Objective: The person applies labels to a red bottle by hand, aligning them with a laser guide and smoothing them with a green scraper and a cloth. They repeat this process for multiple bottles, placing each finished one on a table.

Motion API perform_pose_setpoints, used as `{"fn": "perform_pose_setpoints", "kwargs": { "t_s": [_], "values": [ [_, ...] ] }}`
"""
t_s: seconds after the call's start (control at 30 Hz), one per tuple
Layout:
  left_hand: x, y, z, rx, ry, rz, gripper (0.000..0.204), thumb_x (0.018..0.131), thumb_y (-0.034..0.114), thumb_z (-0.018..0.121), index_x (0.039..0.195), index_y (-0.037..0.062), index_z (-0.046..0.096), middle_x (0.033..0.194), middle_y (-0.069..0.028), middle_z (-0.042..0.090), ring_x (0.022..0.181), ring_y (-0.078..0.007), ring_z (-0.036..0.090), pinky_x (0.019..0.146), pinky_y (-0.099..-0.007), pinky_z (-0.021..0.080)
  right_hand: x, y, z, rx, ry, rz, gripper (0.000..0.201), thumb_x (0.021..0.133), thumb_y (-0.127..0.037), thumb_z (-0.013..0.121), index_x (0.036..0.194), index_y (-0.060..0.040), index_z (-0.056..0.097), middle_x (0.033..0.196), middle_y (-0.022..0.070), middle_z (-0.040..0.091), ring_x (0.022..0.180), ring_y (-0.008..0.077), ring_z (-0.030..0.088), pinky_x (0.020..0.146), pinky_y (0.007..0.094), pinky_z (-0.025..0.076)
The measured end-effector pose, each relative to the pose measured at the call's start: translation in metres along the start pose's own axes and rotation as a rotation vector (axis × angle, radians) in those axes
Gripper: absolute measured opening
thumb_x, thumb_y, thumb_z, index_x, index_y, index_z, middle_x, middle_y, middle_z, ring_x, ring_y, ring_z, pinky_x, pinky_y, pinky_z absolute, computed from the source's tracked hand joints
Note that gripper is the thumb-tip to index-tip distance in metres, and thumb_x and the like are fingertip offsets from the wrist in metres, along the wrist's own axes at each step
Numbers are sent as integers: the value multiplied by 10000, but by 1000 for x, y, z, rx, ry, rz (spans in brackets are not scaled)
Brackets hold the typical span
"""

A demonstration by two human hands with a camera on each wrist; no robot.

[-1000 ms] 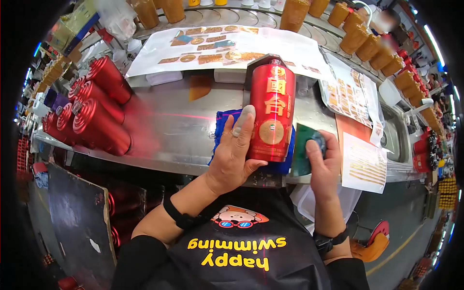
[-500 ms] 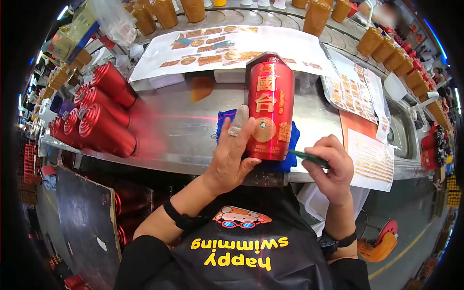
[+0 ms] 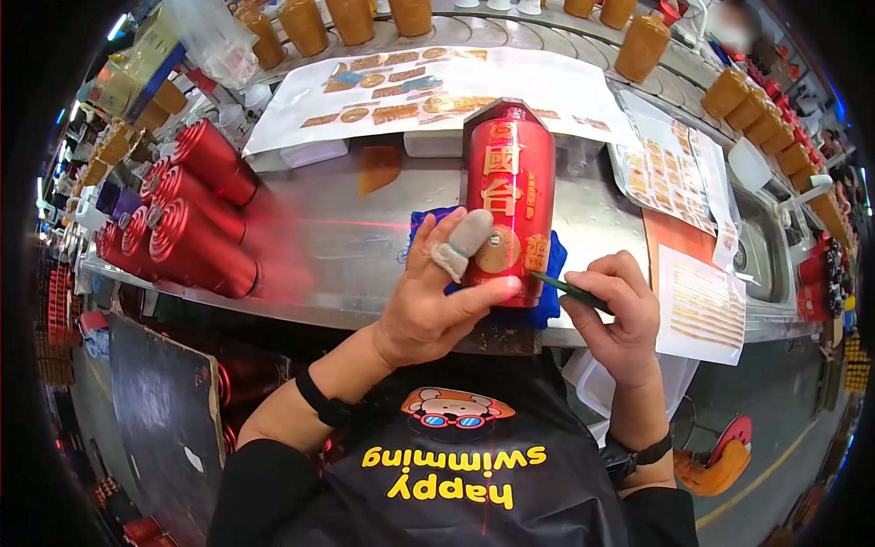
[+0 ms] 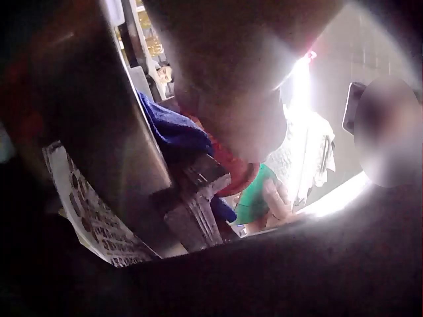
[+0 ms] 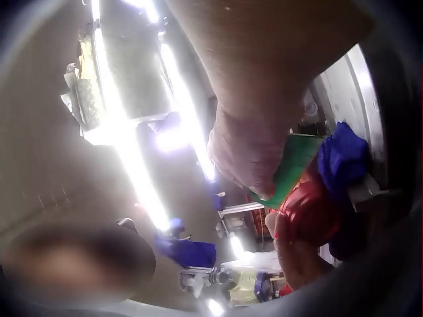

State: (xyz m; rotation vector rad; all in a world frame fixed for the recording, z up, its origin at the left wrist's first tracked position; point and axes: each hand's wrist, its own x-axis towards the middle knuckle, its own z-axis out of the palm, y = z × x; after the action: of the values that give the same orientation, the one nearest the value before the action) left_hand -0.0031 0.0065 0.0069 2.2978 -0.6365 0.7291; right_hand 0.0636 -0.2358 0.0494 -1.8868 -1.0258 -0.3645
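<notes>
Left hand [image 3: 428,305]: fingers extended, one wearing a pale fabric cover [image 3: 463,244]; covered finger and thumb rest against the lower part of a red bottle [image 3: 512,182]. Right hand [image 3: 624,319]: thumb and fingers pinch a thin green scraper [image 3: 572,291], seen nearly edge-on in the head view, its tip at the bottle's lower right side.

The bottle, bearing gold characters and a round gold emblem, lies with its neck away from the person and its base toward them, over a blue cloth [image 3: 554,253] near the front edge of the metal counter [image 3: 365,242].

Left of it, a group of red bottles [image 3: 200,248]; farther back, an amber piece [image 3: 378,169] and a white sheet [image 3: 310,100] with gold designs. Right: an orange sheet [image 3: 682,239], a paper with gold strips [image 3: 700,305] and a sink [image 3: 770,273]. Beyond the counter stand brown bottles [image 3: 641,46].
</notes>
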Motion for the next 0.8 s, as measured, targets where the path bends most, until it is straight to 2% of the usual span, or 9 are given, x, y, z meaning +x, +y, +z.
{"fn": "perform_pose_setpoints", "kwargs": {
  "t_s": [0.1, 0.2, 0.23, 0.4, 0.5, 0.57, 0.63, 0.7, 0.8],
  "values": [
    [-14, -2, 9, -411, 173, -302, 522, 1021, 347, 497, 1408, -2, 455, 1500, -237, 390, 1408, -379, 343, 1168, -436, 207, 5, -3, 1, -105, -43, -150, 387, 603, 28, 751, 976, -62, 703, 839, 61, 566, 722, 230, 509, 631, 350, 411],
    [-12, -6, 20, -655, 179, -481, 591, 1029, 397, 463, 1455, -3, 371, 1506, -203, 378, 1403, -336, 357, 1179, -452, 163, 5, -9, 5, -167, -118, -243, 448, 526, -12, 737, 965, -95, 710, 852, 38, 542, 737, 226, 490, 665, 369, 391],
    [-10, -6, 19, -623, 98, -524, 661, 1019, 462, 450, 1485, 14, 314, 1501, -173, 376, 1385, -311, 376, 1189, -478, 94, 4, -12, 4, -174, -144, -245, 444, 529, -17, 742, 964, -95, 710, 852, 37, 540, 738, 224, 490, 667, 370, 391],
    [-10, -6, 25, -619, 55, -608, 703, 1005, 508, 451, 1499, 36, 286, 1489, -153, 393, 1313, -290, 434, 1189, -514, 49, 0, -16, 4, -189, -202, -262, 443, 527, -51, 761, 963, -95, 703, 855, 32, 533, 747, 220, 496, 692, 374, 385],
    [-9, -5, 26, -684, 144, -586, 695, 1003, 483, 472, 1491, 20, 300, 1493, -159, 396, 1318, -300, 436, 1187, -516, 57, 7, -21, -3, -127, -237, -207, 362, 631, -39, 782, 979, -63, 686, 829, 47, 552, 720, 202, 527, 673, 346, 412],
    [-8, 2, 28, -715, 297, -560, 677, 998, 450, 501, 1483, 12, 325, 1489, -170, 415, 1348, -322, 421, 1186, -524, 62, 6, -30, 1, 57, -147, 130, 268, 741, -52, 758, 992, -40, 664, 801, 58, 570, 691, 175, 544, 647, 313, 430],
    [-7, 10, 13, -264, 220, -274, 650, 985, 397, 535, 1468, -1, 359, 1470, -190, 445, 1381, -351, 389, 1183, -540, 74, 7, -32, 15, 242, 10, 373, 153, 905, -105, 675, 1011, -10, 622, 758, 63, 612, 660, 113, 561, 601, 259, 451],
    [-6, 23, 7, 37, 103, -50, 626, 944, 291, 606, 1447, -21, 403, 1427, -222, 493, 1412, -417, 345, 1174, -573, 99, 10, -30, 32, 285, 53, 474, 171, 916, -128, 676, 1023, -11, 611, 769, 50, 625, 677, 96, 555, 613, 261, 459],
    [-16, 13, 16, 149, 63, -50, 660, 910, 243, 650, 1447, -40, 393, 1437, -225, 483, 1403, -433, 352, 1169, -583, 110, -7, -10, 37, 276, 100, 568, 187, 939, -156, 665, 1026, -5, 599, 774, 26, 627, 690, 72, 543, 629, 248, 468]
  ]
}}
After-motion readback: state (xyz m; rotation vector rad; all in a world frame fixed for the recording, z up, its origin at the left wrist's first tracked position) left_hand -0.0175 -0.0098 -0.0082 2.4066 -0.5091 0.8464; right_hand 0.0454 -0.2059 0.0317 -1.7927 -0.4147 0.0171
